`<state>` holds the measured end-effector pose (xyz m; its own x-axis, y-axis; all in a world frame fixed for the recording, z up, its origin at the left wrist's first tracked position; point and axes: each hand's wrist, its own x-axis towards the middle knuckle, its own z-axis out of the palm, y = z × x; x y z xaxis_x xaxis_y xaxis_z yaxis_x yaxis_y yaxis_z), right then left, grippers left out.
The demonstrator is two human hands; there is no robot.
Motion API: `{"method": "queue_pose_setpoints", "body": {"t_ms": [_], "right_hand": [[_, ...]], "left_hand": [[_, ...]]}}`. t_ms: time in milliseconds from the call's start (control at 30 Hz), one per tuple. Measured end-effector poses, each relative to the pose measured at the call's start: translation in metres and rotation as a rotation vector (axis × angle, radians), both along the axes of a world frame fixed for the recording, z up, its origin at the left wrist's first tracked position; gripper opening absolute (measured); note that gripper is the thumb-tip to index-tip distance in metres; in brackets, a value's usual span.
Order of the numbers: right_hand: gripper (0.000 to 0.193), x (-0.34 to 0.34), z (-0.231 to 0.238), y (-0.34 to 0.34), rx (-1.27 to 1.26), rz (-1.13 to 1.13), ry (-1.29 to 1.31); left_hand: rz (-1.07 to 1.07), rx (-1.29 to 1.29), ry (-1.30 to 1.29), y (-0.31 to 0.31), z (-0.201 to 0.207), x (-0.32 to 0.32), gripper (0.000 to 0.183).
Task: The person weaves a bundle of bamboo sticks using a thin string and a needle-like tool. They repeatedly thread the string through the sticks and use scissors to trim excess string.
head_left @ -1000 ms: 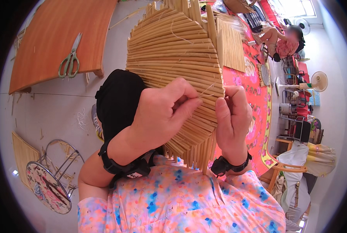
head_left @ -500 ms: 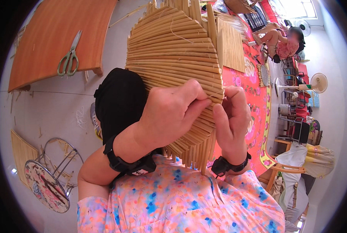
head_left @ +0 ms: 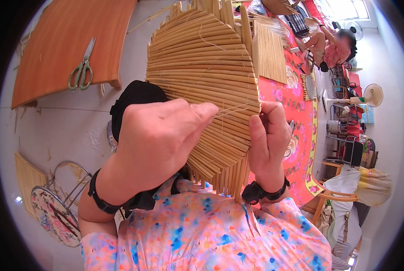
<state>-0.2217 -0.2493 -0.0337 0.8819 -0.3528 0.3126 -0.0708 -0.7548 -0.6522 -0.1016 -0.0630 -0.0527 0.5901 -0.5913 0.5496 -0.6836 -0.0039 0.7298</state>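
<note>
Reed panel (head_left: 202,67): left hand (head_left: 159,133) at eight o'clock pinched thread (head_left: 231,110); right hand (head_left: 269,135) at four o'clock gripped panel. Thread risked snapping if pulled too hard.

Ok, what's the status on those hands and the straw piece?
Left hand pinching thin strands. Right hand gripping right edge of stalk panel. Scissors lying on wooden table, out of the way.
</note>
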Motion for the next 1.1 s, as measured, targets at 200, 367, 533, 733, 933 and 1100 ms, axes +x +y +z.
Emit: {"method": "queue_pose_setpoints", "body": {"t_ms": [200, 367, 533, 733, 933, 1100], "right_hand": [[0.017, 0.0018, 0.0041, 0.0053, -0.011, -0.018, 0.0], [0.016, 0.0026, 0.0055, 0.0066, -0.019, -0.02, 0.007], [0.015, 0.0025, 0.0048, 0.0063, -0.007, -0.02, -0.003], [0.016, 0.0031, 0.0044, 0.0069, -0.033, -0.022, -0.007], [0.016, 0.002, 0.0036, 0.0069, -0.013, -0.022, 0.003], [0.017, 0.0027, 0.0047, 0.008, -0.012, -0.016, -0.006]], "left_hand": [[0.009, 0.136, -0.218, 0.0043, 0.0036, -0.0048, 0.029], [0.021, 0.15, -0.274, 0.0026, 0.0049, -0.0068, 0.03], [0.025, 0.125, -0.253, -0.0001, 0.0059, -0.0083, 0.027], [0.031, 0.107, -0.237, -0.0016, 0.0053, -0.0094, 0.028], [0.027, 0.115, -0.239, -0.0011, 0.0061, -0.0088, 0.028], [0.024, 0.12, -0.239, -0.0008, 0.0071, -0.0093, 0.029]]}}
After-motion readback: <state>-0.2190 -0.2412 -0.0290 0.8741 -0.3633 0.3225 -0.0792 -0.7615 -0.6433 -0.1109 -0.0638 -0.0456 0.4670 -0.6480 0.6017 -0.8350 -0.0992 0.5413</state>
